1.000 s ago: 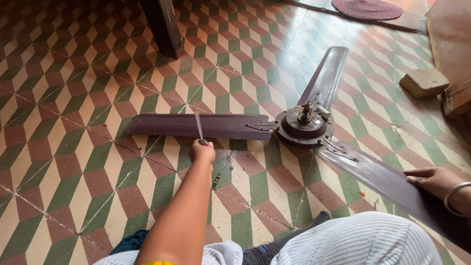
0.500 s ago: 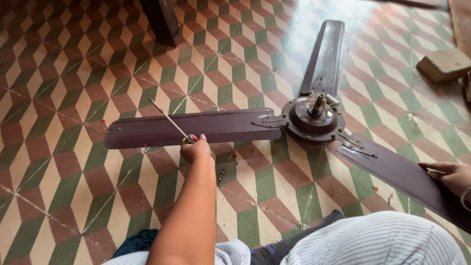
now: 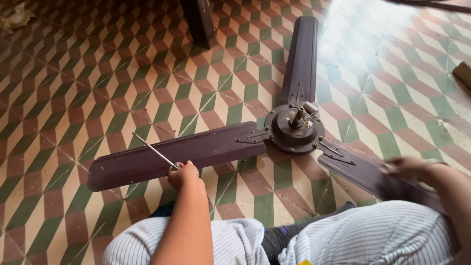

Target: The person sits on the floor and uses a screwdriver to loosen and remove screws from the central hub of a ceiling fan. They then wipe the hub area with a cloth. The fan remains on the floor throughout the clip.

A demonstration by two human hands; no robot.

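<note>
- Left hand (image 3: 184,174) is closed in a fist around the handle of a screwdriver (image 3: 156,152). The handle is buried in the grip, so only the thin metal shaft shows.
- That shaft runs up and to the left from the knuckles, with its tip hanging over the near edge of the left fan blade (image 3: 179,154). I can't tell if the tip actually touches the blade or sits just above it.
- The blade's long axis runs left to right, so the shaft crosses it at a slant rather than lining up with it.
- The blade's screws (image 3: 249,139) sit at its inner end by the motor hub (image 3: 295,128), well to the right of the tip (so the shaft points away from them).
- Right hand (image 3: 406,168) rests on the right fan blade (image 3: 363,169), fingers laid flat on it as far as I can see. It's blurred, so I can't tell how they're spread.
- The right hand is a bit nearer the hub, but the left one has the tool.
- The third blade (image 3: 301,56) points straight away across the tiled floor (image 3: 98,88).
</note>
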